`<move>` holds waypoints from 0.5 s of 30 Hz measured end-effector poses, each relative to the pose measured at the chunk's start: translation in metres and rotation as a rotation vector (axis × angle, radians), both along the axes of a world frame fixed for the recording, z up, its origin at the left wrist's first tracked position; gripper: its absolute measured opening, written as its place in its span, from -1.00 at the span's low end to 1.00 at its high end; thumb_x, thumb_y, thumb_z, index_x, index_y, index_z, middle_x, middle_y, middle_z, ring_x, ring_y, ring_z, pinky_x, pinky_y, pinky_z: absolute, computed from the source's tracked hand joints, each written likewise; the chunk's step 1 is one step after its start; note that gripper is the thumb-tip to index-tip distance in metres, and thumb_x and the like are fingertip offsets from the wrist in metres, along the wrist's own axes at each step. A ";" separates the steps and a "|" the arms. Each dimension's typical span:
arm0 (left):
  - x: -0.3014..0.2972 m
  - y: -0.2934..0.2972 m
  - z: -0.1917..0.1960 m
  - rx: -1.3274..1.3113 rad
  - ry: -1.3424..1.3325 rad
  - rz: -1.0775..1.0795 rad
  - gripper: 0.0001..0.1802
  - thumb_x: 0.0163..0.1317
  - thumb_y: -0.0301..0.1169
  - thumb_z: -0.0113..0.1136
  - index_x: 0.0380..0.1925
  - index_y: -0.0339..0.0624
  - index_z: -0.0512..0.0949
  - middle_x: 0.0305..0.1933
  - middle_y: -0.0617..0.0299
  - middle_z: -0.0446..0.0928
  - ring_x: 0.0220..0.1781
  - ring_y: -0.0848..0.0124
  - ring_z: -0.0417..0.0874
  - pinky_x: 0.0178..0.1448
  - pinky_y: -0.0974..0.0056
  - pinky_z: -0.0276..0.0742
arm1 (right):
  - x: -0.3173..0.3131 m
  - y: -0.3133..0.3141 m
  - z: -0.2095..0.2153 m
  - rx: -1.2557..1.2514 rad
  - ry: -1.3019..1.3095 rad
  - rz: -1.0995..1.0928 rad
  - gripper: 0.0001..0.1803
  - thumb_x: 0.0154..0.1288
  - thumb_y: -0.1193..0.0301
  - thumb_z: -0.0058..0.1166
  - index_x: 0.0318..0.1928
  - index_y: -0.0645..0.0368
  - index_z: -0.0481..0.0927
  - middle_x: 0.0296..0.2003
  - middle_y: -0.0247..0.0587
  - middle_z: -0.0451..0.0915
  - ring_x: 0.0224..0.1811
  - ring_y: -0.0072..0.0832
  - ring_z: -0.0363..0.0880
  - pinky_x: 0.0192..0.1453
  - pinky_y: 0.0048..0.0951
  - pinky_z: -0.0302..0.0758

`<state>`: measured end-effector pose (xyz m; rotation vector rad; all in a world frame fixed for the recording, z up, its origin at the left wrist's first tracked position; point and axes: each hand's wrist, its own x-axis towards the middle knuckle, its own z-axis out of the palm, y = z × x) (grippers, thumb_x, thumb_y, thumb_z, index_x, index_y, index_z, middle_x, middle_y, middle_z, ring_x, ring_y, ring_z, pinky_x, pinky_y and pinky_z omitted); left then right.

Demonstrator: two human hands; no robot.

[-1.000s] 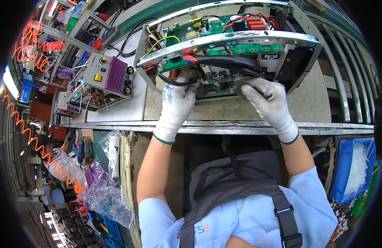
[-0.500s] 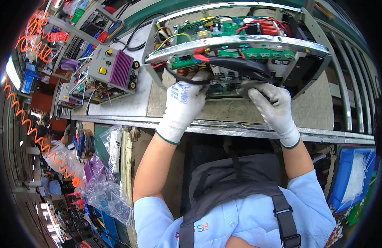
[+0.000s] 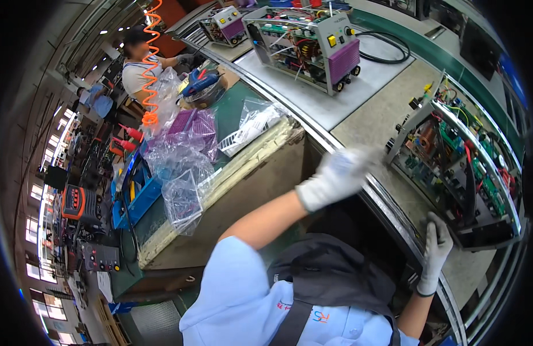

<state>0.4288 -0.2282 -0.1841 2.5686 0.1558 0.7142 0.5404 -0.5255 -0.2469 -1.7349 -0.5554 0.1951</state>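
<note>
My left hand point(image 3: 348, 173), in a white knit glove, is over the front edge of the workbench, smeared by motion; whether its fingers hold anything does not show. My right hand point(image 3: 436, 251), also gloved, is at the bench edge beside the near end of an open metal chassis point(image 3: 451, 173). Its fingers stretch out and nothing shows in them. Green circuit boards, copper coils and thick black and red cables point(image 3: 469, 179) fill the chassis, which stands on the bench to the right of my left hand.
Farther along the bench stands a purple-and-grey power unit point(image 3: 338, 55) with its side off, and another point(image 3: 225, 26) behind it. A side table carries plastic bags point(image 3: 180, 155), a blue tool bin point(image 3: 141, 199) and a blue hand tool point(image 3: 198, 83). A co-worker point(image 3: 142, 72) is beyond it.
My view has swung left toward the side table. Both hands have come away from the cables inside the chassis; the left has moved left, out over the bench edge.
</note>
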 end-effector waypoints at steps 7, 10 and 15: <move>-0.144 0.192 -0.002 0.207 0.472 0.924 0.13 -0.02 0.22 0.23 0.39 -0.30 0.08 0.38 -0.18 0.20 0.41 0.04 0.25 0.44 0.00 0.09 | -0.034 0.052 0.029 -0.021 0.077 0.189 -0.77 0.35 0.54 0.02 -0.04 0.38 0.58 -0.22 -0.18 0.65 -0.16 -0.51 0.61 0.01 -0.52 0.50; -0.157 0.199 -0.009 0.067 0.505 0.816 -0.02 -0.09 0.07 0.34 0.30 -0.19 0.26 0.20 -0.05 0.40 0.29 0.04 0.35 0.34 0.00 0.20 | -0.047 0.103 0.039 -0.059 0.012 0.315 -0.76 0.30 0.53 0.06 -0.04 0.36 0.59 -0.22 -0.19 0.65 -0.17 -0.55 0.61 -0.02 -0.54 0.50; -0.182 0.192 -0.034 0.539 -0.377 0.515 -0.30 -0.20 -0.45 0.40 0.04 -0.13 0.35 -0.05 0.04 0.48 -0.02 0.04 0.51 0.20 -0.03 0.30 | -0.056 0.206 0.054 0.068 -0.056 0.466 -0.65 0.28 0.51 0.08 0.08 0.32 0.51 -0.15 -0.15 0.65 -0.13 -0.50 0.61 0.02 -0.48 0.51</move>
